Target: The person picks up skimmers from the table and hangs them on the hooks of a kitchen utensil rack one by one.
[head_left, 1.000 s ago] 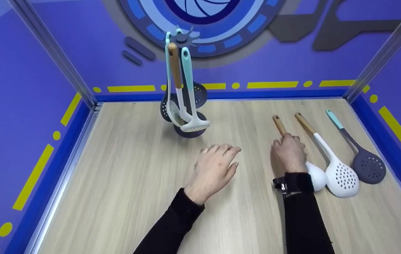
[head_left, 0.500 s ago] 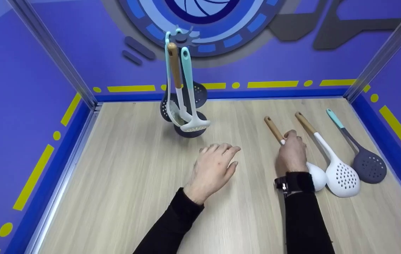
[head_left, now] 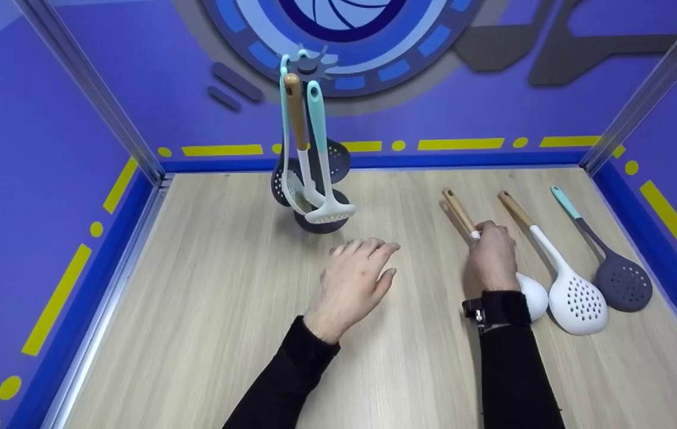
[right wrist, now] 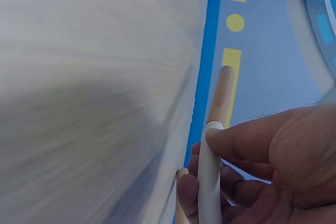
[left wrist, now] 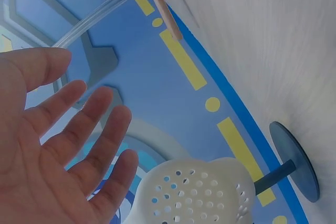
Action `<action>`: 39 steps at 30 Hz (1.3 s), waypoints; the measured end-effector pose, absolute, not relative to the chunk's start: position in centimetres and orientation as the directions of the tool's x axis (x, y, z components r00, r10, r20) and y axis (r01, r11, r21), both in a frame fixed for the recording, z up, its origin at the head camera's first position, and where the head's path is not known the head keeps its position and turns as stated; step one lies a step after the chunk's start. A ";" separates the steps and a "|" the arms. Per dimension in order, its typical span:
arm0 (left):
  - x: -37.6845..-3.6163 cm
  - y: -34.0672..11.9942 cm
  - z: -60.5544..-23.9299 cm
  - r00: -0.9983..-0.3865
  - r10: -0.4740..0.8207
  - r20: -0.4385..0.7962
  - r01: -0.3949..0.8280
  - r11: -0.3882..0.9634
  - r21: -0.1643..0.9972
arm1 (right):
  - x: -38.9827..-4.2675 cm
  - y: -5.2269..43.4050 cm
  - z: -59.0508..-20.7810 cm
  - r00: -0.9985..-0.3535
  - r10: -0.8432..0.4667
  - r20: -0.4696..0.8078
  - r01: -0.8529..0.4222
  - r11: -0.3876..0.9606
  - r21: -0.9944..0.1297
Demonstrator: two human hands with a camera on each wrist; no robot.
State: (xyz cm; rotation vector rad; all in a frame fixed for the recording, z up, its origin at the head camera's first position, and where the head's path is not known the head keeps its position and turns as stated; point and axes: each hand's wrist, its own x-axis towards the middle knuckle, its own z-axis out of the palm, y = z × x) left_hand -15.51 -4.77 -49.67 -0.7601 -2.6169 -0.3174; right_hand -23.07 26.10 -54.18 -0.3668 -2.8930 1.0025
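The right hand (head_left: 491,257) grips a ladle (head_left: 496,253) by its shaft, thumb and curled fingers (right wrist: 247,142) wrapped round the white neck just below the wooden handle; the handle end is tilted up off the table (head_left: 207,310) and points toward eleven o'clock, casting a thin shadow beside it, while the white bowl shows behind the wrist at about four o'clock from the hand, and whether it touches the wood I cannot tell. The left hand (head_left: 355,279) hovers over the middle of the table, palm down, fingers spread and relaxed, holding nothing; in its wrist view the open palm (left wrist: 50,145) faces the camera with fingers apart. Just beside the ladle, at three o'clock, lies a white skimmer (head_left: 559,271) with a wooden handle, flat on the table, its handle also aimed at eleven. Beyond that, further toward three o'clock, lies a grey skimmer (head_left: 609,262) with a teal handle, parallel to the other two and apart from them. At about eleven o'clock from the left hand, well apart from it, stands a rack (head_left: 314,217) on a dark round base, with several utensils hanging from its top hooks: a white masher (head_left: 322,179) on a teal handle in front, and a wooden-handled white tool (head_left: 300,143) beside it. Purple walls (head_left: 46,149) with yellow dashes close the table on three sides.
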 end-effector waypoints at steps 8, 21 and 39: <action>-15.6 -5.2 -49.3 -0.778 0.448 0.440 0.547 0.827 0.127 | -23.3 25.6 -53.5 -0.973 0.229 0.007 0.177 0.773 -0.609; -15.6 -6.0 -48.6 -0.766 0.423 0.485 0.535 0.837 0.114 | -23.9 24.9 -51.8 -0.970 0.196 0.144 0.071 0.793 -0.605; -15.8 -7.7 -47.2 -0.756 0.378 0.534 0.521 0.842 0.142 | -25.3 23.2 -48.9 -0.968 0.168 0.187 0.015 0.781 -0.624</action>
